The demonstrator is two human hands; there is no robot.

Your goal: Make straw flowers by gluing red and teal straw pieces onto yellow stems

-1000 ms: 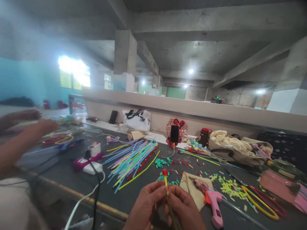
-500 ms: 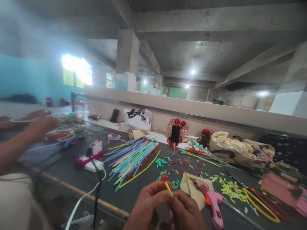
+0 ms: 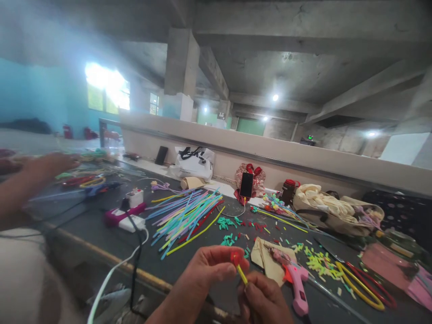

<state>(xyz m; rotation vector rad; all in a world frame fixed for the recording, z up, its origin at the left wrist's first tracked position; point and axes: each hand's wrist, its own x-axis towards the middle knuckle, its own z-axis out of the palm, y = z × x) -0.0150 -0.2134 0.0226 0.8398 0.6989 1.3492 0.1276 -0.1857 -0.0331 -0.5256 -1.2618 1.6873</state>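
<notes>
My left hand (image 3: pixel 216 267) has its fingers closed around a small red piece (image 3: pixel 236 257) at the top of a yellow stick (image 3: pixel 241 273), possibly a pipe cleaner. Lower on that yellow stick, my right hand (image 3: pixel 261 294) pinches it between thumb and fingers. Just right of my hands, a pink hot glue gun (image 3: pixel 297 288) lies with its nozzle on a beige cloth-like piece (image 3: pixel 259 256). Short cut teal pieces (image 3: pixel 228 240) are scattered beyond my left hand. Short yellow pieces (image 3: pixel 319 263) lie right of the glue gun.
Long coloured sticks (image 3: pixel 189 220) lie in a pile left of centre. A power strip (image 3: pixel 124 216) trails cables over the table edge. Scissors (image 3: pixel 359 283) and a pink-filled jar (image 3: pixel 388 261) stand at right. A co-worker's arm (image 3: pixel 40 177) reaches in at left.
My left hand has shifted up onto the red piece, covering part of it. My right hand has dropped slightly down the yellow stick. The co-worker's hands have moved left.
</notes>
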